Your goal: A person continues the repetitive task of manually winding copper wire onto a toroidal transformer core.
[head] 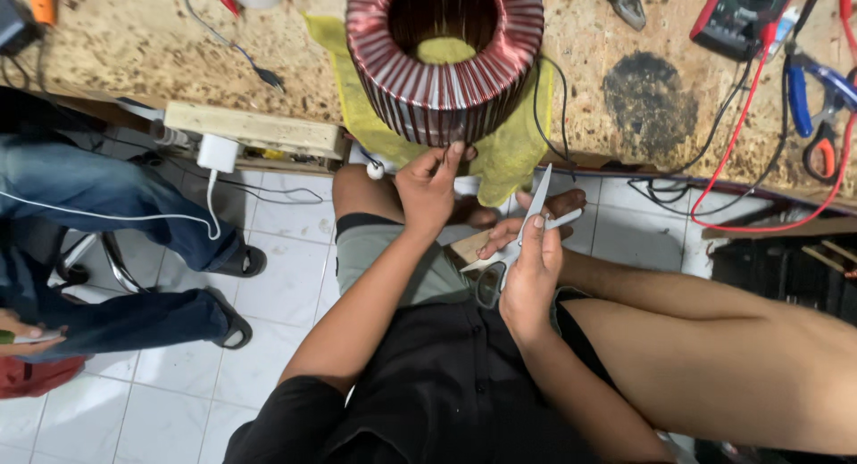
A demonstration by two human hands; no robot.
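The left hand (pixel 427 189) reaches up to the big copper coil (pixel 444 52) on the yellow cloth (pixel 513 143), fingertips touching the coil's lower edge at about six o'clock, pinched loosely there with nothing lifted. The right hand (pixel 531 272) is clenched around a pair of scissors (pixel 518 241) (blades pointing toward twelve o'clock), well below the coil at its five o'clock.

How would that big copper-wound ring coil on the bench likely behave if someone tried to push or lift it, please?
The ring coil is densely wound with wire, so it is probably heavy for its size. It sits flat on a yellow cloth, so it seems unlikely to roll or tip. Pushed, it may drag the cloth, which overhangs the bench edge.
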